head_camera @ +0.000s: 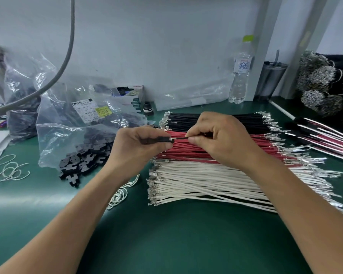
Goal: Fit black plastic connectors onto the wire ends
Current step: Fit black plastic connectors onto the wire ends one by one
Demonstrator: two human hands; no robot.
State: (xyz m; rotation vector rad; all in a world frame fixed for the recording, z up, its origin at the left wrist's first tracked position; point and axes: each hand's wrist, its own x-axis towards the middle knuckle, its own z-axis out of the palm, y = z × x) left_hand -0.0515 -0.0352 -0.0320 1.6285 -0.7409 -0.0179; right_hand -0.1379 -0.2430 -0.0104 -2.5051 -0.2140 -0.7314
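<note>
My left hand (139,144) grips a black plastic connector (163,139) above the wire piles. My right hand (216,135) pinches a black wire (181,138), whose metal terminal touches the connector's right end. Below the hands lie three side-by-side stacks of cut wires with crimped terminals: black wires (244,120) at the back, red wires (186,150) in the middle, white wires (196,182) at the front. Loose black connectors (81,163) spill from an open clear plastic bag (67,135) at the left.
The green mat (166,234) covers the bench. White loops of cord (10,171) lie at the left. A water bottle (241,72) and a dark tumbler (271,82) stand at the back wall. Finished wire assemblies (325,135) and bundled wires (321,84) sit at the right. A grey hose (65,56) hangs at upper left.
</note>
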